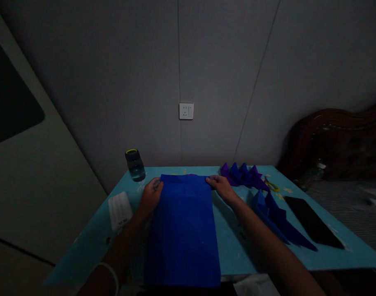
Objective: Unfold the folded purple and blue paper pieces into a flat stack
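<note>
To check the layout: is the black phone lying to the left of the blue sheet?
No, the black phone lies on the table to the right of the blue sheet, past the folded blue pieces.

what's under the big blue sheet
The light blue table shows around the blue sheet. Left hand and right hand are at its far corners. Anything beneath is covered.

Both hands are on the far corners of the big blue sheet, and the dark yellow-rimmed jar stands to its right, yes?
No: the head view shows the dark yellow-rimmed jar left of the big blue sheet. The left hand and right hand are on its far corners.
</note>
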`<state>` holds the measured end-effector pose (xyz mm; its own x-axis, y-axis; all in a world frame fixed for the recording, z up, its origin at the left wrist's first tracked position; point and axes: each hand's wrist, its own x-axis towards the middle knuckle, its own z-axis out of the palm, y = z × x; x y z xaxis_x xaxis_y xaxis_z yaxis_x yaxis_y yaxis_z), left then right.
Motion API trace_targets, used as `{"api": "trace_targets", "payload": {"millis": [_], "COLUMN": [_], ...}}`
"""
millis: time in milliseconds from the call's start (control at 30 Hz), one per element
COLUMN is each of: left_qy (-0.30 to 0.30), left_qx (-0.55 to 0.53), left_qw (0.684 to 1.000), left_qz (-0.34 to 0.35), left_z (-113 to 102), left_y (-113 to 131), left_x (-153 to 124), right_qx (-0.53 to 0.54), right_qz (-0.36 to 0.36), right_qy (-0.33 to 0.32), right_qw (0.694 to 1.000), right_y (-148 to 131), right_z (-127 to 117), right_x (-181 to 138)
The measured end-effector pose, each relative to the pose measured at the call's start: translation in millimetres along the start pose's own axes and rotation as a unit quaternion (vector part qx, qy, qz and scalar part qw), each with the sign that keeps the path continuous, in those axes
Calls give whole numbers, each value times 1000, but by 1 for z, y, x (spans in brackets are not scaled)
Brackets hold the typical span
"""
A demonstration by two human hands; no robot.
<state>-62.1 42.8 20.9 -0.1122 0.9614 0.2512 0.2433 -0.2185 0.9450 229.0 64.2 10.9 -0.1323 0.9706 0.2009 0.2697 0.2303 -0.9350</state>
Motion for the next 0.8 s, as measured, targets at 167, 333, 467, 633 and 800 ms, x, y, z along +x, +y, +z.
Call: {"api": "trace_targets", "payload": {"millis": [167,333,467,633,800], "left_qy": [-3,38,44,52,25], "left_qx": [34,88,140,224,293], "left_qw": [999,995,988,972,949], "left_qz": [13,34,42,45,113], "left_z": [-2,-2,-4,-3,6], "left_y": [-1,-8,-17,-29,-25], "left_x": [8,18,41,71,59], "right_qx": [4,-16,-46,-201,-348], "right_qz": [11,8,-4,-115,-117], "right_qy": [6,18,36,-72,-191], "right_qw": [1000,1000,998,970,910], "right_y": [2,-1,-8,-38,-57], "right_z": [7,9,11,32,57], "right_x": [0,5,-9,-82,-149]}}
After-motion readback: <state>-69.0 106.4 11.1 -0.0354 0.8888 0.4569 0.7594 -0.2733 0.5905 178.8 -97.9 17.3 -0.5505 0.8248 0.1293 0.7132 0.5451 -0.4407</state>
